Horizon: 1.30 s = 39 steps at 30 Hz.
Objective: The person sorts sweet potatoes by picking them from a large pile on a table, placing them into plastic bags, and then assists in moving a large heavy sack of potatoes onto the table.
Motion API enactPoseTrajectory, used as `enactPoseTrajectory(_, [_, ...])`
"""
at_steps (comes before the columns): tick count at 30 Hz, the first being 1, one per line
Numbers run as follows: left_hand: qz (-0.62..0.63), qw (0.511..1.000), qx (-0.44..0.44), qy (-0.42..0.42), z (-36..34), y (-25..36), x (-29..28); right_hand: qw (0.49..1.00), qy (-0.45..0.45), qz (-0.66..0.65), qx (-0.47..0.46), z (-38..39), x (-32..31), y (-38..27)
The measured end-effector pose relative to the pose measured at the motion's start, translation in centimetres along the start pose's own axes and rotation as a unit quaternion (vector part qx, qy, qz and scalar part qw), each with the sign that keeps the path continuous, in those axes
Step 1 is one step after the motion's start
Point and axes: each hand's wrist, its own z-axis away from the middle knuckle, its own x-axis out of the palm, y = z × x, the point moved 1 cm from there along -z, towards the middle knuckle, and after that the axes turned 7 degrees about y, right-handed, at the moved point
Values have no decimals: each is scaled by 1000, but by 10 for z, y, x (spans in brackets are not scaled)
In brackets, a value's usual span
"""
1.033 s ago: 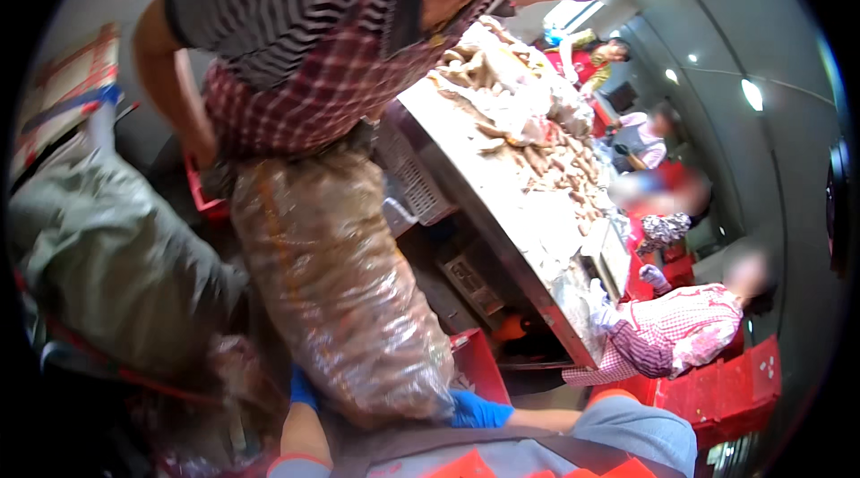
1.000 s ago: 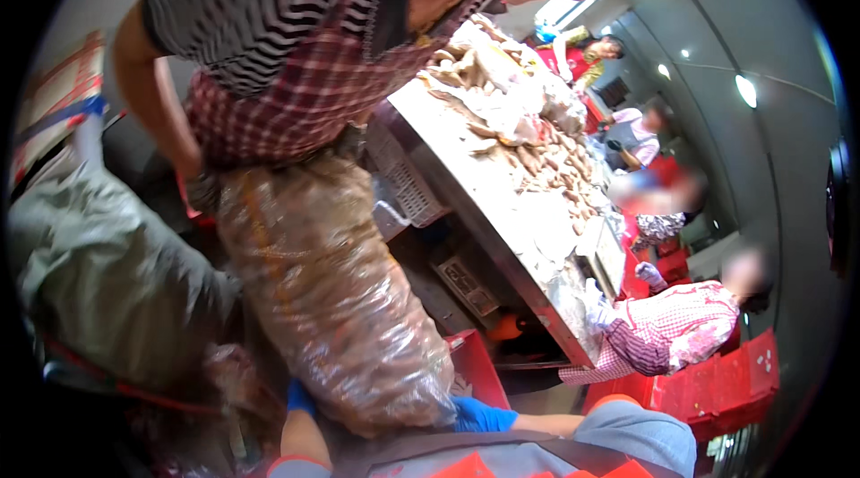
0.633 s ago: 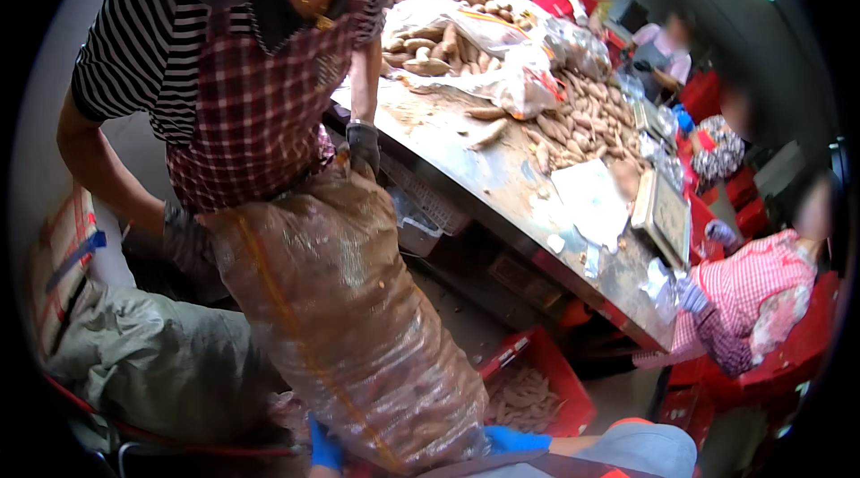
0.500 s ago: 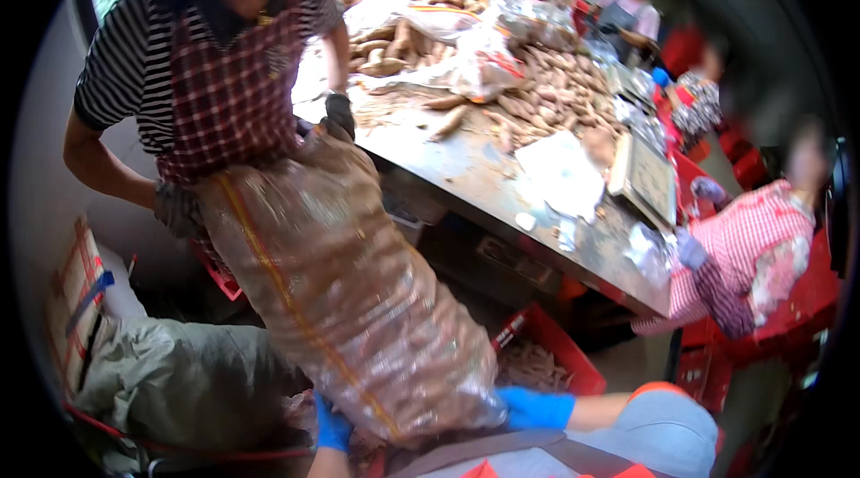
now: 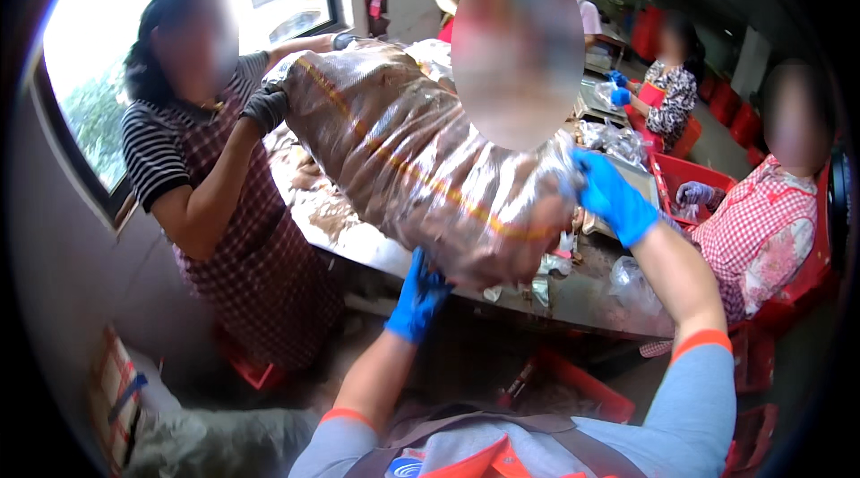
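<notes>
A large see-through woven sack (image 5: 403,155) with a yellow-orange stripe, full of brownish lumps, is held up at the table's near side. My right hand (image 5: 616,198), in a blue glove, grips its right end. Lower down, my blue-gloved left hand (image 5: 418,299) holds the sack's near underside; some of its fingers are hard to make out. At the far left end a co-worker's dark-gloved hand (image 5: 265,109) clutches the sack, while that person's other hand (image 5: 342,41) is at its far corner.
Under the sack stands a metal worktable (image 5: 591,303) with plastic bags (image 5: 634,283) on it. A person in a pink checked apron (image 5: 757,218) is at the right, by a red crate (image 5: 685,175). Below the table is another red crate (image 5: 587,384); a grey-green sack (image 5: 215,442) lies at lower left.
The sack has gone up from below the table edge to above the tabletop, carried by my hands and the co-worker's. My arms are now raised and stretched forward.
</notes>
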Motion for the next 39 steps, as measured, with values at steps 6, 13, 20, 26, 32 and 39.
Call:
enactPoseTrajectory(6, [-197,976,5,-97,-158,53,27,859,277,329,-277,-197,-173,30])
enactPoseTrajectory(13, [-803,349,480,56,-231,142,109,662,429,456,-412,-266,-176,64])
enactPoseTrajectory(20, [-849,97,496,153,-324,157,88,584,503,443,-457,-289,-161,74])
enactPoseTrajectory(26, [-846,59,505,158,-372,149,105,646,458,391,-468,-338,-221,24])
enactPoseTrajectory(32, [-869,136,456,135,-360,147,121,677,394,470,-406,-338,-240,11])
enactPoseTrajectory(39, [-861,221,445,105,-330,145,130,869,301,323,-224,-231,-218,110])
